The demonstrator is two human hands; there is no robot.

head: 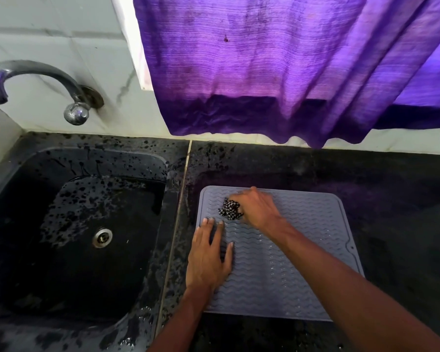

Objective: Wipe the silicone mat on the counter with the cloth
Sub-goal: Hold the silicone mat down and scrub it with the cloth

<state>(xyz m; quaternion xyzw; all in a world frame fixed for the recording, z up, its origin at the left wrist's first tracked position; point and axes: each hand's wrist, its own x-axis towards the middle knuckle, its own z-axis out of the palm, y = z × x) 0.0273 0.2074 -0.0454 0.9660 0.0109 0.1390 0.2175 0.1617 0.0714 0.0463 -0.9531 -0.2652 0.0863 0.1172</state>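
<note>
A grey silicone mat (295, 270) with wavy ridges lies flat on the black counter, just right of the sink. My right hand (258, 208) grips a small black-and-white checked cloth (229, 210), bunched up and pressed onto the mat's far left corner. My left hand (208, 255) lies flat with straight fingers on the mat's left edge, holding it down. Small water drops glisten on the mat's ridges.
A black sink (69, 224) with a metal drain (102, 238) sits at the left, its rim wet and speckled. A chrome tap (36, 82) comes out of the tiled wall above it. A purple curtain (290, 67) hangs over the counter's (404, 212) back edge.
</note>
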